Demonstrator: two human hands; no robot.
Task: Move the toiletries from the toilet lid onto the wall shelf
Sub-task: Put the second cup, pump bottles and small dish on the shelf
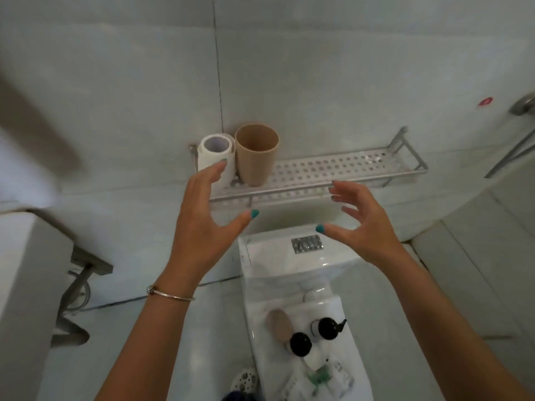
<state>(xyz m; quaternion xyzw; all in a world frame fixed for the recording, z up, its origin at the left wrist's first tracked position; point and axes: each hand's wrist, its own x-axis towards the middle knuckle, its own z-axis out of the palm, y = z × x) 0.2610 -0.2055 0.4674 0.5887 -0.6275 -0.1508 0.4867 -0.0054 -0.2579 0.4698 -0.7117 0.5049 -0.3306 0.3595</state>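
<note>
A perforated metal wall shelf (333, 169) hangs above the toilet tank (278, 256). At its left end stand a white paper roll (215, 157) and a tan cup (256, 154). My left hand (202, 218) is raised in front of the roll, fingers spread, holding nothing. My right hand (364, 224) hovers before the shelf's middle, also spread and empty. Down on the toilet lid (341, 354) lie a brown oval soap (279, 324), two black-capped bottles (301, 344) (328, 328), a white round item (315, 358) and small packets (321, 377).
A white sink edge (26, 285) with its drain pipe (72, 296) stands at the left. A shower hose and fitting (518, 134) hang at the right wall. A round floor drain (246, 379) lies left of the toilet. The shelf's right two thirds are bare.
</note>
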